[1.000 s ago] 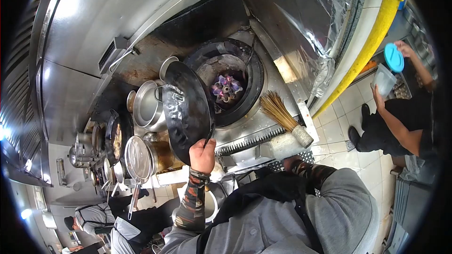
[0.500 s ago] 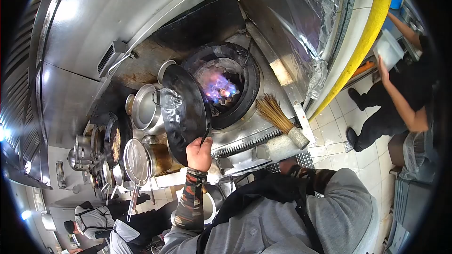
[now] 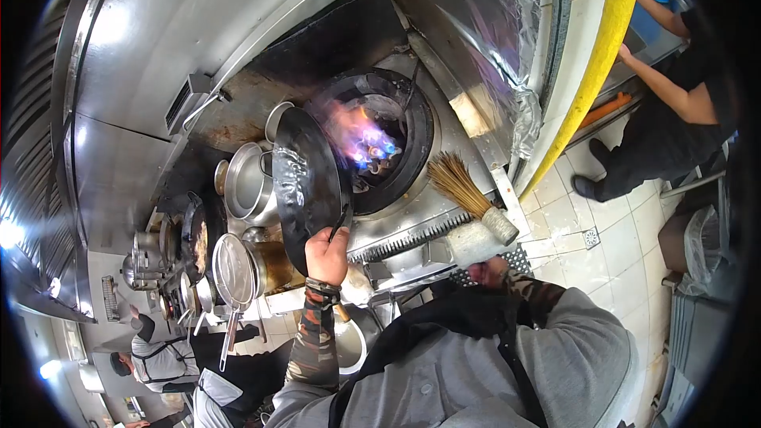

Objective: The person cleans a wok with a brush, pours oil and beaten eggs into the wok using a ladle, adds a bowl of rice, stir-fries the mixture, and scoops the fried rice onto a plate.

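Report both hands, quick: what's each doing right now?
Left hand: closed, holding the tilted wok.
Right hand: lowered; whether open or closed cannot be told.

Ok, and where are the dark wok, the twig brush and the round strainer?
Wok [image 3: 307, 184]: head view, on its broad dark surface.
Twig brush [image 3: 469, 192]: head view, on its bristles.
Strainer [image 3: 234, 270]: head view, on its round mesh.

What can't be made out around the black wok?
- Head view: right hand, in shadow; grip unclear.
- Head view: inside of the brown-stained metal pot, behind the round mesh strainer.
- Head view: food in the black pan at left, too small to identify.
- Head view: black-clad co-worker's head, cut off by dark lens edge.
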Demonstrator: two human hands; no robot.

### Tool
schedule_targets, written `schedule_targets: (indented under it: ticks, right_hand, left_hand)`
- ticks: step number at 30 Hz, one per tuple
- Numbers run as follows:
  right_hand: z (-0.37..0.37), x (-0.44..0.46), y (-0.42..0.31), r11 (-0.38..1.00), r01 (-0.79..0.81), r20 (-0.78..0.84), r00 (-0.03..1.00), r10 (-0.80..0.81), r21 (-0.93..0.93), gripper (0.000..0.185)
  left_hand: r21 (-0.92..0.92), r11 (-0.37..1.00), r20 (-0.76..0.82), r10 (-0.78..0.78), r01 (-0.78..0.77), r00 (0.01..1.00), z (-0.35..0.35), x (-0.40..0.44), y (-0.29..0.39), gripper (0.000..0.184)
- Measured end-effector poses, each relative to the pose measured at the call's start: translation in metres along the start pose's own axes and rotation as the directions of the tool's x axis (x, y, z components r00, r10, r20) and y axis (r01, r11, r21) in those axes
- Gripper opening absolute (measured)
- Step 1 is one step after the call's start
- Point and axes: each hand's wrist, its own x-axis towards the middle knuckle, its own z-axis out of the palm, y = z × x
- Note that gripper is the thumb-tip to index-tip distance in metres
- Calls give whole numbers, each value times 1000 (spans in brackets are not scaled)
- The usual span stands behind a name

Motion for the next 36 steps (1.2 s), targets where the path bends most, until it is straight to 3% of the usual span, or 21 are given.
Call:
schedule_targets:
  ticks: [1,2,4,7,8,10,12,13,14,15,16,17,18,19,21,23,24,26,29,31,36]
  right_hand:
    - [-33,21,7,992,-130,221,967,124,9,22]
    - [-33,15,7,992,-127,222,968,121,11,22]
    - [-45,-6,7,856,-123,-202,979,22,-502,22]
    - [-100,-5,8,929,-27,-269,960,-79,-370,27]
    - [-117,3,7,950,36,-279,952,-127,-311,30]
    - [-114,-17,0,944,16,-339,931,-133,-329,25]
    - [-112,-29,-10,936,-6,-400,905,-145,-351,20]
    - [-116,-35,-15,279,30,-93,904,-416,-960,21]
    - [-121,-39,-23,-607,50,307,893,-329,-793,22]
    - [-123,-41,-32,-681,110,381,887,-262,-724,24]
    - [-125,-43,-41,-746,168,450,872,-192,-645,26]
    - [-133,-31,-40,-404,83,192,952,-237,-911,22]
    - [-146,-16,-39,-3,-77,-75,982,-172,-997,20]
    - [-169,1,-46,-474,148,204,977,-68,-868,15]
    - [-139,-24,-54,-536,10,80,991,-108,-844,15]
    - [-125,-40,-63,-610,-18,54,993,-100,-792,16]
    - [-119,-48,-65,-673,17,102,991,-88,-740,17]
    - [-148,-44,-62,-892,149,508,855,-100,-427,26]
    - [-146,-56,-69,-866,98,287,956,-54,-491,30]
    - [-147,-64,-76,-861,150,250,968,27,-487,29]
    - [-111,-72,-92,-930,234,143,969,201,-282,24]
  left_hand:
    - [16,1000,2,23,-23,1000,-2,0,0,31]
    - [15,1000,4,26,-26,1000,-2,0,1,31]
    - [45,999,9,6,-6,1000,-1,-2,4,31]
    - [125,985,-3,123,-121,992,7,-4,-11,31]
    - [251,961,22,114,-116,993,10,-11,-2,30]
    - [312,935,74,152,-168,986,24,-31,0,31]
    - [519,806,212,200,-283,957,41,-58,-6,35]
    - [530,785,277,196,-320,941,52,-70,-7,37]
    - [537,766,337,188,-352,923,60,-78,-8,40]
    - [602,709,437,95,-368,895,65,-76,-11,43]
    - [599,720,418,92,-351,904,69,-70,-15,43]
    - [670,670,391,47,-319,919,73,-58,-18,43]
    - [736,615,357,2,-283,934,76,-45,-24,43]
    - [730,622,345,24,-284,938,77,-27,-36,42]
    - [705,635,340,88,-315,936,79,6,-52,41]
    - [708,602,345,161,-369,925,87,24,-62,40]
    - [716,595,359,135,-365,924,88,31,-60,41]
    - [689,632,358,130,-356,925,90,40,-71,41]
    - [664,657,342,156,-356,927,84,44,-68,40]
    - [670,672,323,117,-314,939,81,46,-61,40]
    - [642,697,261,192,-319,946,83,45,-76,39]
